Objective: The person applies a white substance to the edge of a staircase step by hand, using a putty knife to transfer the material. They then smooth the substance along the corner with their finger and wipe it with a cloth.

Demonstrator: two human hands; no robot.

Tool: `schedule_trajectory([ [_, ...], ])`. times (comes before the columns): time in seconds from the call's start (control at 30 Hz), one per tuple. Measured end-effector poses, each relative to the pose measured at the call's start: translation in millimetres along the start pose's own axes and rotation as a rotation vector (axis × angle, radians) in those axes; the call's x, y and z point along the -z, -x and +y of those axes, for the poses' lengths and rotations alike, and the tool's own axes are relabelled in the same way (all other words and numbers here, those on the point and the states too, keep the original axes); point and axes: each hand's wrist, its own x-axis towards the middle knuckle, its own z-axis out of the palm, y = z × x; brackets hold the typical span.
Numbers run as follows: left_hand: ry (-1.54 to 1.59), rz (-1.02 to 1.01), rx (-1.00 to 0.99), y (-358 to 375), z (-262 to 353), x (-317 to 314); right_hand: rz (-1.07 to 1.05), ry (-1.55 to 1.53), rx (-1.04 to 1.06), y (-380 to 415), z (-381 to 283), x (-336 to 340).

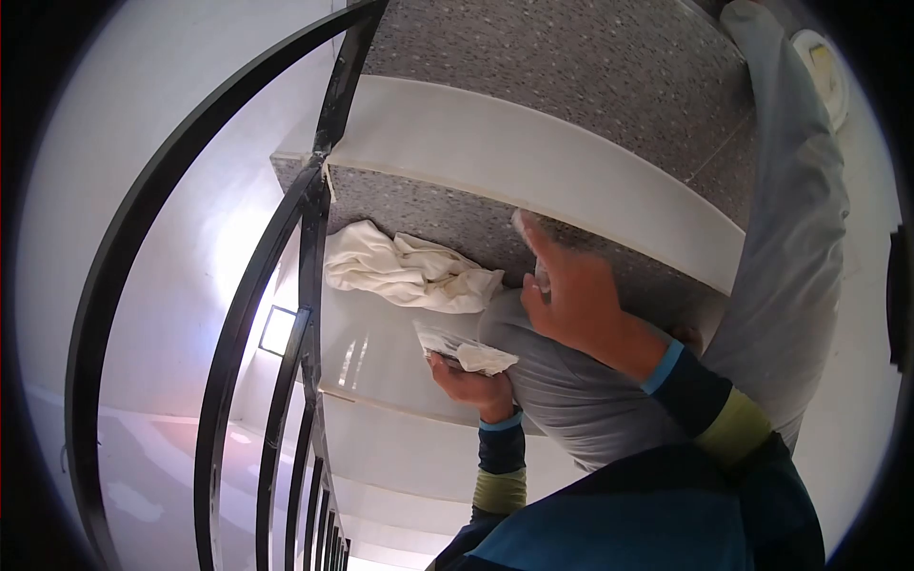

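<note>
My left hand (473, 388) is closed around the lower edge of a thin flat plate (440, 340). A lump of white paste (487, 358) sits on this plate. My right hand (579, 297) is raised beside the seam under the white stair riser (533, 133), its index finger stretched out and its thumb apart. White paste coats that fingertip, and more white shows between the fingers. Whether the fingertip touches the step cannot be made out. A crumpled cream cloth (409, 266) lies on the grey speckled step (419, 202), left of my right hand.
A black metal railing (319, 205) runs down the left side of the stairs. My grey-trousered leg (785, 228) stretches up the right side. At the upper right, a round white container (823, 76) stands behind it. Lower white steps (400, 495) descend below.
</note>
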Motion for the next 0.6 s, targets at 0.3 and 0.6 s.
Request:
schedule_trajectory([
  [0.3,0.521,0.074,0.444,-14,15,-7,-0.031,0.071,0.015,-13,-10,-4],
  [0.6,0.502,0.067,0.433,-11,4,-9,-0.081,0.145,0.111,-4,-6,-1],
])
